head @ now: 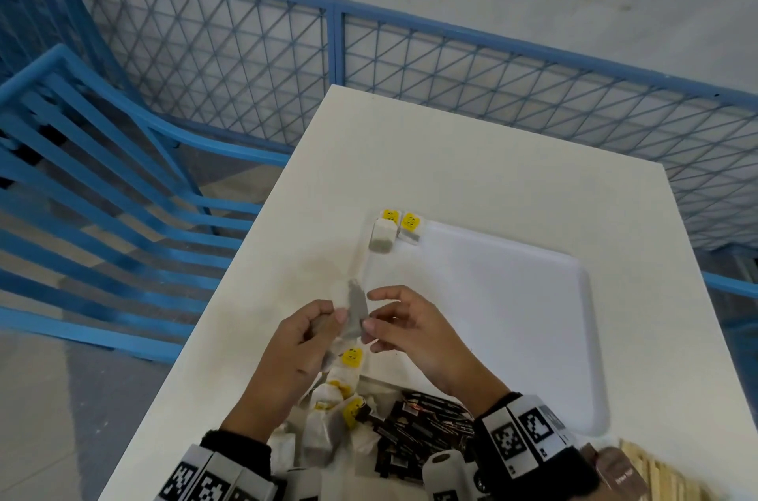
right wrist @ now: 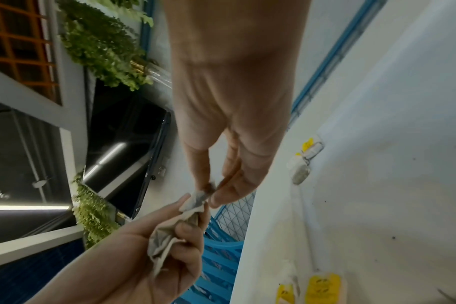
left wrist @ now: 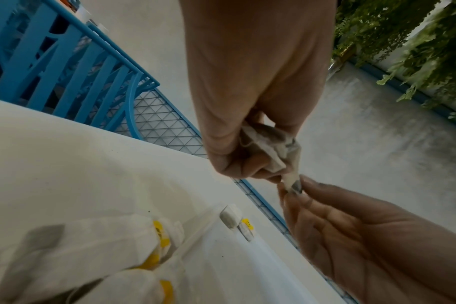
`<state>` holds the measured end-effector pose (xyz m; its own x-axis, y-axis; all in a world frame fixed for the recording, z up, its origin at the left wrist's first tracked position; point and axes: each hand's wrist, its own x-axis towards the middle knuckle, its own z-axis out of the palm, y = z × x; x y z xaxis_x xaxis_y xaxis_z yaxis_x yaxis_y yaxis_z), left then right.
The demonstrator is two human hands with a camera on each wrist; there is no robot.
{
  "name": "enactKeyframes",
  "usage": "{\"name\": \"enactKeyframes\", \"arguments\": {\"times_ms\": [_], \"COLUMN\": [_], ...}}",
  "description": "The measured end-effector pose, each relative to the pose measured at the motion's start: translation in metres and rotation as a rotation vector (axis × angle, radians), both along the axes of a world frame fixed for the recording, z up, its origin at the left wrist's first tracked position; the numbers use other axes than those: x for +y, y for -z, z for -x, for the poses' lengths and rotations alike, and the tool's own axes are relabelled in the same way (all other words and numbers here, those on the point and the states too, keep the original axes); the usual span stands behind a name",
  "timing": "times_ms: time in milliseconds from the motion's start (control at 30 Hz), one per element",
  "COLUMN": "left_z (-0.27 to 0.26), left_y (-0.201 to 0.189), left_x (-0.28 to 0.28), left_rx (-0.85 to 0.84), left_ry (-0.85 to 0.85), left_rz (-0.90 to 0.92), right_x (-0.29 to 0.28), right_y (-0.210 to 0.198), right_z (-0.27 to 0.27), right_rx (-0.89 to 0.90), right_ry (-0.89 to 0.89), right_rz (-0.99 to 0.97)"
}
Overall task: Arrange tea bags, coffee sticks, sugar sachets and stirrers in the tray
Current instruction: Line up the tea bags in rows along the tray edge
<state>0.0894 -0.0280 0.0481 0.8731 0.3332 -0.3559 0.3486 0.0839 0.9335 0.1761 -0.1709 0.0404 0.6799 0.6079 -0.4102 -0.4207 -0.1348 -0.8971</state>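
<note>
Between my two hands, above the table left of the white tray (head: 492, 295), is a grey-white tea bag (head: 356, 307). My left hand (head: 324, 322) grips its crumpled lower part (left wrist: 271, 144) in curled fingers. My right hand (head: 369, 326) pinches the bag's other end (right wrist: 198, 199) between thumb and forefinger. Two tea bags with yellow tags (head: 383, 238) lie side by side at the tray's far left corner. A pile of tea bags (head: 328, 410) lies under my wrists, with dark coffee sticks (head: 418, 431) beside it and wooden stirrers (head: 656, 472) at the near right.
The white table (head: 492, 172) ends close to a blue mesh fence (head: 410, 61) at the back. A blue slatted chair (head: 102, 172) stands to the left of the table. Brown sachets (head: 615, 467) lie next to the stirrers.
</note>
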Motion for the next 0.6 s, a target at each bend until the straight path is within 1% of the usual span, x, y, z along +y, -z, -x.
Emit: {"name": "enactKeyframes", "arguments": {"times_ms": [100, 200, 267, 367, 500, 600], "left_z": [0.0, 0.0, 0.001, 0.001, 0.001, 0.0], "left_y": [0.003, 0.006, 0.008, 0.01, 0.014, 0.019], "left_x": [-0.001, 0.001, 0.003, 0.006, 0.009, 0.013], "left_rx": [0.031, 0.053, 0.061, 0.074, 0.065, 0.061], "left_ry": [-0.022, -0.04, -0.022, 0.004, -0.011, -0.034], "left_rz": [0.027, 0.091, 0.122, 0.095, 0.074, 0.075], "right_x": [0.001, 0.002, 0.004, 0.004, 0.002, 0.002], "right_y": [0.003, 0.008, 0.013, 0.026, 0.05, 0.067], "right_z": [-0.006, -0.014, -0.02, -0.039, -0.071, -0.09], "right_rx": [-0.003, 0.023, 0.052, 0.04, -0.023, -0.095], "right_ry": [-0.013, 0.054, 0.124, 0.281, 0.493, 0.555], "right_rz": [0.046, 0.05, 0.033, 0.057, 0.203, 0.324]}}
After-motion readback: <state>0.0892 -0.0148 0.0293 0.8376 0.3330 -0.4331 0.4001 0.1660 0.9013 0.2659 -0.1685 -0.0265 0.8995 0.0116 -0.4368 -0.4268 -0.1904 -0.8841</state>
